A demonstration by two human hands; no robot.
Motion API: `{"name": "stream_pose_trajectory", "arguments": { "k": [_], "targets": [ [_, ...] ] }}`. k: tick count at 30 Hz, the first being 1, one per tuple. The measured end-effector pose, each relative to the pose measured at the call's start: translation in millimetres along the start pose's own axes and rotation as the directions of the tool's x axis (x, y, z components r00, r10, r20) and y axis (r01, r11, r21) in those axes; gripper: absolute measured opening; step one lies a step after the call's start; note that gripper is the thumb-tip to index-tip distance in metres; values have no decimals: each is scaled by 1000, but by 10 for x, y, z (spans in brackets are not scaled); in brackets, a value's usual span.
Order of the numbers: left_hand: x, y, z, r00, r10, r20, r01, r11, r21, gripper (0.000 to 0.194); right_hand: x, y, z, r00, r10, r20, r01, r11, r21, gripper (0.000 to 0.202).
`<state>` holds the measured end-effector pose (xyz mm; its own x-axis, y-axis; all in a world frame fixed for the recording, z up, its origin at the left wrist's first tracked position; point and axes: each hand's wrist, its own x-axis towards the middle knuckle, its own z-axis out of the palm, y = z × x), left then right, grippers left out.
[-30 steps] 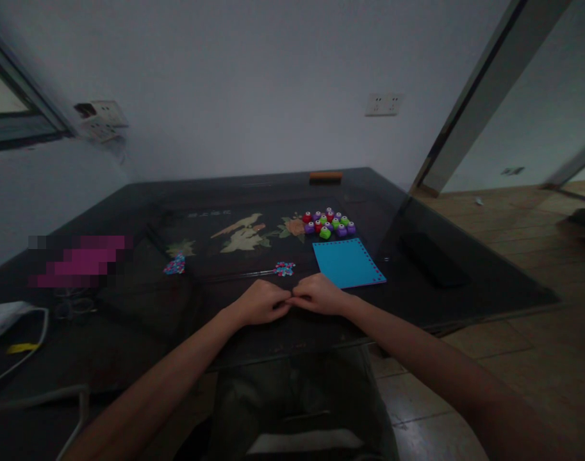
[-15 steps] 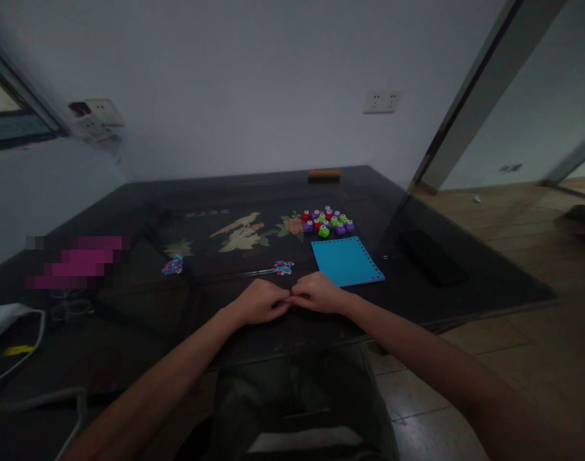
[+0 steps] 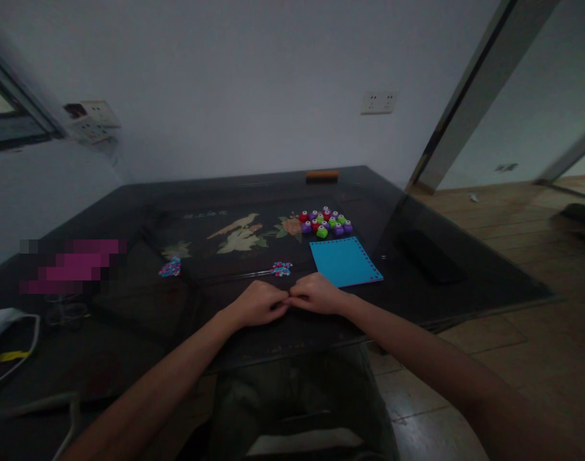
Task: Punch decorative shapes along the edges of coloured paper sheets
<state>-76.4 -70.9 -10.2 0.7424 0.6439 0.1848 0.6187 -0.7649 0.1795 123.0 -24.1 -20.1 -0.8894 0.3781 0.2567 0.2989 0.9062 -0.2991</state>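
My left hand (image 3: 261, 302) and my right hand (image 3: 316, 293) rest on the dark table near its front edge. Both have curled fingers, and they touch each other at the fingertips. Nothing shows in either hand, though the palms are hidden. Just beyond my right hand lies a blue square sheet (image 3: 347, 262) with small dark marks along its edges. A small cluster of pink, blue and white pieces (image 3: 281, 268) is close in front of my left hand, at the end of a thin clear strip (image 3: 247, 275). Behind the sheet stand several red, purple and green bottle-like pieces (image 3: 325, 223).
Another multicoloured cluster (image 3: 171, 266) lies at left, near a blurred-out pink item (image 3: 75, 266). A white device with a cable (image 3: 1, 323) sits at far left. At right is a black oblong object (image 3: 429, 256); an orange-brown bar (image 3: 321, 176) lies by the wall.
The view has shifted very slightly, so the table and its things appear a little further left. My hands keep the same pose.
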Motion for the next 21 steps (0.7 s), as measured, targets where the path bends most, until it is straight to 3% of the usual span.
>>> {"name": "stream_pose_trajectory", "arguments": {
  "k": [21],
  "targets": [
    [-4,-11,30,1000,-3,-1,3,1000,8,15,3,6,17,1000,12,11,-12,1000,1,34]
  ]
}}
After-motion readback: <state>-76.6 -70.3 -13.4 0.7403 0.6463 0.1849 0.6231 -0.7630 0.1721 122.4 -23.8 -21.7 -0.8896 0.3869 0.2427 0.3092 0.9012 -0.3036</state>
